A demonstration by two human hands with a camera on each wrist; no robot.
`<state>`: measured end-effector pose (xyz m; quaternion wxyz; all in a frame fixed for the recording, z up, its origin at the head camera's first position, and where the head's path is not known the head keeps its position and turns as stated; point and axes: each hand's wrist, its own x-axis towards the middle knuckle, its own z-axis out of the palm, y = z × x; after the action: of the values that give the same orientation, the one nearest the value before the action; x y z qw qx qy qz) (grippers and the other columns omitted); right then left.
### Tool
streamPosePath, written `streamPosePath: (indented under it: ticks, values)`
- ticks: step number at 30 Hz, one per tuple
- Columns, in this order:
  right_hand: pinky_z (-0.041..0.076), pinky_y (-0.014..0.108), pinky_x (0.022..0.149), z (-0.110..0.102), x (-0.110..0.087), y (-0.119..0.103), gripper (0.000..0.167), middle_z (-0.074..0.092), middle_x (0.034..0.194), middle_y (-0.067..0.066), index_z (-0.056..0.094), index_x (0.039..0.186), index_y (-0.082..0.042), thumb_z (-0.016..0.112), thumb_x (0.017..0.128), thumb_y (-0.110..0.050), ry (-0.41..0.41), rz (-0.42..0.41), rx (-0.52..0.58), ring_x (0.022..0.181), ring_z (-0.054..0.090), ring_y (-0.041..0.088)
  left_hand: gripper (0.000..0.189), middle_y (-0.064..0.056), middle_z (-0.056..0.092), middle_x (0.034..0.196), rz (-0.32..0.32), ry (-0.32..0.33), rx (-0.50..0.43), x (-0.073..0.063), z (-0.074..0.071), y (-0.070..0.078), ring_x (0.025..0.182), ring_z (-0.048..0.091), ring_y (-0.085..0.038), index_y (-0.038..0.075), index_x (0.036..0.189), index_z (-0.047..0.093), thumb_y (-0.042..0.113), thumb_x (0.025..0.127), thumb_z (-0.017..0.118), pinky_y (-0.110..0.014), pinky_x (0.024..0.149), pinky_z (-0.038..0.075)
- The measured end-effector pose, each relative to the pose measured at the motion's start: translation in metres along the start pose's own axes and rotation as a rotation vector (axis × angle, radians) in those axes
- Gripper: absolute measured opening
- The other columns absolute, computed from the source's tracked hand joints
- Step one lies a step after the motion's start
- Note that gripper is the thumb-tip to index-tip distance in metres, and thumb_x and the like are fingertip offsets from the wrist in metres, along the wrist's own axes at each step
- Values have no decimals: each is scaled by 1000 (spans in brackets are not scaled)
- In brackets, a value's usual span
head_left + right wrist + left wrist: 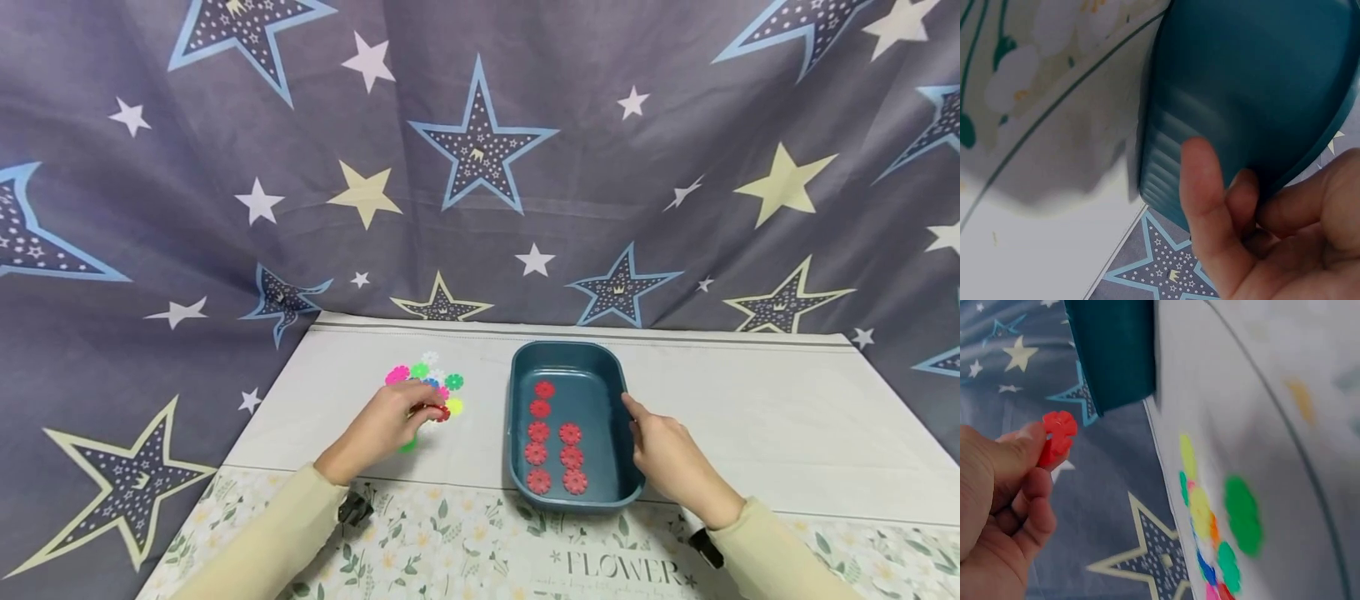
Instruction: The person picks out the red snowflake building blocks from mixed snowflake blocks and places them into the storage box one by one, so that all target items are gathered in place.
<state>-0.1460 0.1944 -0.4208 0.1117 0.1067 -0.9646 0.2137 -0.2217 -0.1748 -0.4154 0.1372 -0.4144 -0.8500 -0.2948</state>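
My left hand [390, 418] pinches a red flower-shaped plastic disc [1060, 432] between thumb and fingertips, raised above the table. Under and around that hand lies a loose group of similar discs in pink, green, white, blue and yellow, among them a dark green disc [453, 382] and a yellow one [455, 407]; the hand hides part of the group. My right hand [675, 457] grips the right side of a dark teal tray [567, 505], with some fingers against its outer wall. Inside the tray, several red discs [538, 481] lie flat in two columns, the left one longer.
A white cloth [750, 400] covers the far part of the table, with a floral cloth [465, 533] along the near part. Behind the table hangs a grey curtain [585, 225] with stars.
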Motion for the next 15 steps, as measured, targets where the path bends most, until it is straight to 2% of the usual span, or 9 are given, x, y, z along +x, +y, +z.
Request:
streamPosePath:
  ticks: [4,8,11,15]
  values:
    - [49,42,61,-1,-1,1,41,65,94,28,49,128,13,53,88,5,2,-1,1,69,63,30,13,6,61,80,58,28,17,19,7,11,72,52,-6,14,85,68,5,79,75,-21,61,44]
    - [48,40,59,-1,-1,1,41,65,92,27,49,128,13,53,88,5,-1,4,-1,67,62,27,13,7,58,78,106,42,21,43,19,24,70,48,-6,14,84,68,6,78,76,-21,60,42]
    - [48,40,60,-1,-1,1,42,65,93,27,49,128,13,53,88,5,-3,5,-2,67,62,27,9,6,57,78,123,13,13,62,31,32,71,50,-6,14,85,69,7,81,74,-21,62,43]
    - [50,44,64,-1,0,1,41,64,98,29,49,128,13,54,88,5,0,-2,1,74,64,31,5,7,58,80,124,-65,24,86,49,40,74,51,-5,14,86,68,12,85,71,-18,66,44]
